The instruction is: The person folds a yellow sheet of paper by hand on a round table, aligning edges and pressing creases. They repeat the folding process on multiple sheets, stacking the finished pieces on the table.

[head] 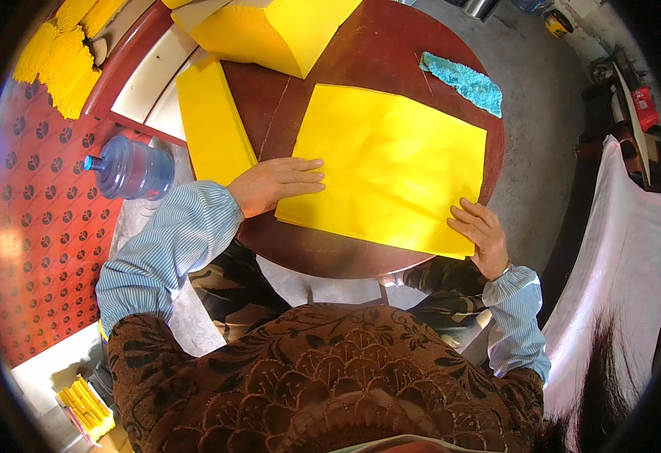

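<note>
A stack of yellow paper sheets [387,170] lies before me on a round dark-red table, its lower left edges slightly offset. My left hand [278,184] rests over the stack's left edge, fingers extended on the top sheet. At the lower right corner, my right hand [480,233] has its fingertips on the top sheet and its palm beyond the edge; its thumb is hidden, so a grip cannot be told. Just left of my left hand lies a narrower pile of folded yellow paper [211,122].
A large yellow paper block [257,34] sits at the table's [359,54] far side. A turquoise cloth [463,82] lies near the right rim. A blue water jug [135,169] lies on its side at the left. Bundled yellow paper [67,65] is at the upper left.
</note>
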The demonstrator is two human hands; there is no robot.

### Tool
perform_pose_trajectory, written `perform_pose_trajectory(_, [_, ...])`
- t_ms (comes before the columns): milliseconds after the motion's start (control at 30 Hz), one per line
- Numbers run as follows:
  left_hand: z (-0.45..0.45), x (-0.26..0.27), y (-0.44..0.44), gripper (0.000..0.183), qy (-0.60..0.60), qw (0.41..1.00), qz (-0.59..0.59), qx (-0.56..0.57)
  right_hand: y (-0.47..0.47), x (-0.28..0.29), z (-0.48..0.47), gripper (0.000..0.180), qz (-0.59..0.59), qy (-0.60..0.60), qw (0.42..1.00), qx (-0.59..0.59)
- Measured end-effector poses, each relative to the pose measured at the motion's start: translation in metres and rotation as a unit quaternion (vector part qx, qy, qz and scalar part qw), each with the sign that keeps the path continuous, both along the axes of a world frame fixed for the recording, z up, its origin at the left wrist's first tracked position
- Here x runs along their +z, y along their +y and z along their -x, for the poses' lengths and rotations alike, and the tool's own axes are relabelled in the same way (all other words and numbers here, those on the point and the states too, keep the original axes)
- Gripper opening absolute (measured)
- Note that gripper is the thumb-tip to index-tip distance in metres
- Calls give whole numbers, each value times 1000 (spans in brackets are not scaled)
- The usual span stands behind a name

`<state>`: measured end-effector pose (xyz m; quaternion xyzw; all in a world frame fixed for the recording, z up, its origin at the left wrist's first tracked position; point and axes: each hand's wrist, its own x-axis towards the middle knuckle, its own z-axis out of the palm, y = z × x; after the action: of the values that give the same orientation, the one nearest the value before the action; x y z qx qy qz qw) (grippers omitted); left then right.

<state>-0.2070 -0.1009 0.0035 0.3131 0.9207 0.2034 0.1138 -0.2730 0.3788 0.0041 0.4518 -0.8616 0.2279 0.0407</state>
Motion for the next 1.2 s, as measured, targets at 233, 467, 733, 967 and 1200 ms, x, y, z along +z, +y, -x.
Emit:
perform_pose_trajectory(233, [-11, -5, 3, 79, 33, 997, -72, 8, -3, -4, -3, 23, 24, -28, 999, -24])
perform_pose_trajectory(467, [-14, -3, 2, 74, 56, 992, -98, 63, -2, -2, -5, 23, 21, -3, 999, -35])
perform_pose_trajectory(733, [-4, 1, 3, 52, 7, 980, -187, 67, 4, -6, 1, 26, 68, -65, 995, -40])
perform_pose_trajectory(967, [4, 2, 21, 22, -137, 873, -310, 350, 5, -17, -2, 26, 192, -254, 921, -225])
perform_pose_trajectory(1200, [31, -19, 11, 38, -186, 838, -333, 391, -11, -22, 11, 37, 177, -252, 902, -303])
